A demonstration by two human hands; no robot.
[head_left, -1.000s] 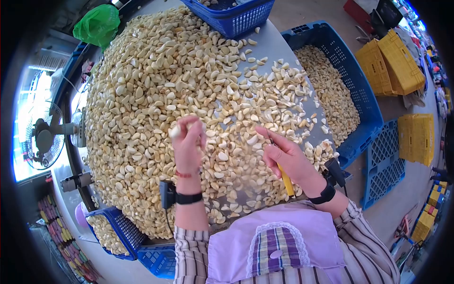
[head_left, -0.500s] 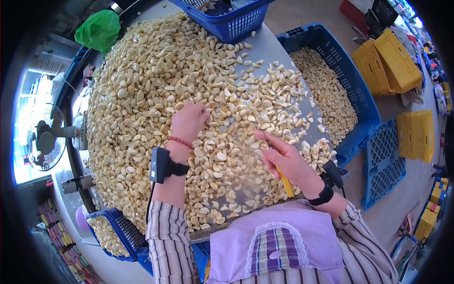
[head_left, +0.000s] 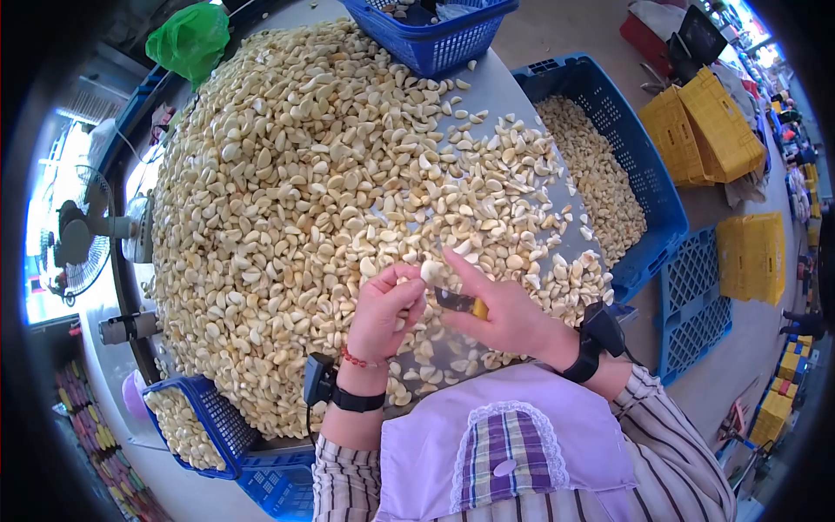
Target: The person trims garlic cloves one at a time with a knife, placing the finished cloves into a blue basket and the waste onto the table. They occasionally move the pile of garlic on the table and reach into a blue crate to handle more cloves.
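Observation:
A large heap of pale, clove-like pieces point(head_left: 270, 183) covers much of the metal table point(head_left: 496, 83). My left hand point(head_left: 388, 313) pinches one pale piece point(head_left: 430, 271) between thumb and fingers, over the near part of the heap. Just to its right, my right hand point(head_left: 504, 313) is closed on a small knife point(head_left: 456, 300) with a yellow handle. The blade points left, close beside the held piece, and the index finger reaches forward above it. Whether the blade touches the piece I cannot tell.
A large blue crate point(head_left: 665, 209) of pieces stands right of the table. Blue baskets sit at the far edge point(head_left: 435, 48) and lower left point(head_left: 222, 418). A green bag point(head_left: 190, 43) lies far left, near a fan point(head_left: 78, 239). Yellow crates point(head_left: 722, 122) stand on the right.
My left hand has moved from the heap toward me and rightward, and now holds a piece. My right hand has moved left and turned, bringing the knife blade beside it.

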